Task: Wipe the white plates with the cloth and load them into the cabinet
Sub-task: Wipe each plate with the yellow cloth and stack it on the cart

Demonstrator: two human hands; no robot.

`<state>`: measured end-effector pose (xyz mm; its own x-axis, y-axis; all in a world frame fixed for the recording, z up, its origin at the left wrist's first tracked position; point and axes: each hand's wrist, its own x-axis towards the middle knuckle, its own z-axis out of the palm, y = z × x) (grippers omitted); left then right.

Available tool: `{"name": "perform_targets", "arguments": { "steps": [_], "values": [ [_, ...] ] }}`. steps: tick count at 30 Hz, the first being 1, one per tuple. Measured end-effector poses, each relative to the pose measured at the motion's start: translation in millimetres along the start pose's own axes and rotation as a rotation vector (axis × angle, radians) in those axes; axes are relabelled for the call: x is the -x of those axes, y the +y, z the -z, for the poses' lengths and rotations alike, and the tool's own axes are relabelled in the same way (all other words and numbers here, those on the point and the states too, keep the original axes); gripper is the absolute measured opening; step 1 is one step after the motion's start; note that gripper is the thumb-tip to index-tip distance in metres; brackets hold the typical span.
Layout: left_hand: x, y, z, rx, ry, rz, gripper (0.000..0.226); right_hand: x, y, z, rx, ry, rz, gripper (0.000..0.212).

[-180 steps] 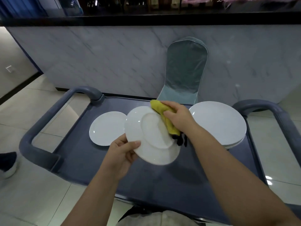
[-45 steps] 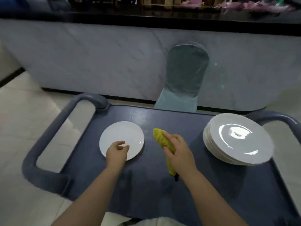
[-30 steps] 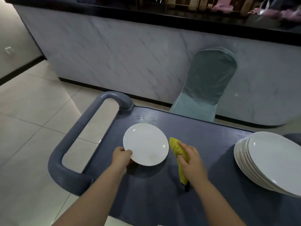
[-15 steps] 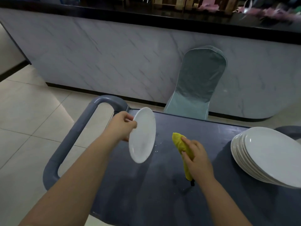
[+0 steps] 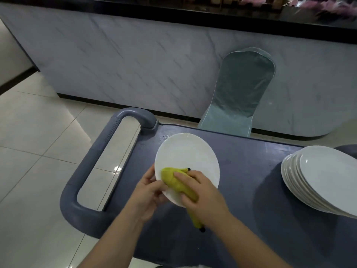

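Observation:
A small white plate [image 5: 188, 157] is held tilted above the blue-grey cart top [image 5: 241, 171]. My left hand [image 5: 148, 192] grips its near left rim. My right hand [image 5: 201, 192] holds a folded yellow cloth [image 5: 174, 180] and presses it on the plate's near face. The cloth's tail hangs below my right hand. A stack of several larger white plates [image 5: 324, 180] sits on the cart at the right. No cabinet is in view.
The cart's curved grey handle [image 5: 92, 171] loops out at the left over the tiled floor. A chair in a teal cover [image 5: 237, 97] stands behind the cart against a marble-faced counter [image 5: 135, 55]. Part of the right handle [image 5: 347, 149] shows behind the stack.
My left hand has lifted the small plate off the cart and turned its face toward me. My right hand brought the yellow cloth from the cart top onto the plate.

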<state>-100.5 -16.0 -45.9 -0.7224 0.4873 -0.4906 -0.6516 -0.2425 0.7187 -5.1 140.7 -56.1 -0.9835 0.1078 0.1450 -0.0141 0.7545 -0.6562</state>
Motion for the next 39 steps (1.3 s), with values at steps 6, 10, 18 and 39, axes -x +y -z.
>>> {"name": "perform_targets", "arguments": {
  "steps": [6, 10, 18, 39],
  "values": [
    [13.8, -4.5, -10.8, -0.25, -0.126, -0.033, 0.072, -31.4, 56.8, 53.5, 0.07, 0.342, -0.228, 0.051],
    [11.8, -1.2, -24.4, -0.246, -0.2, -0.092, 0.069, -28.0, 9.1, 11.2, 0.007, 0.281, 0.048, 0.053],
    [16.1, -17.2, -33.2, -0.354, -0.181, -0.033, 0.079, 20.7, 83.7, 50.2, 0.062, 0.337, -0.305, 0.053],
    [11.2, -16.1, -48.6, -0.427, -0.157, -0.159, 0.064, 61.5, 31.2, 34.3, -0.134, 0.108, -0.157, 0.055]
  ]
}}
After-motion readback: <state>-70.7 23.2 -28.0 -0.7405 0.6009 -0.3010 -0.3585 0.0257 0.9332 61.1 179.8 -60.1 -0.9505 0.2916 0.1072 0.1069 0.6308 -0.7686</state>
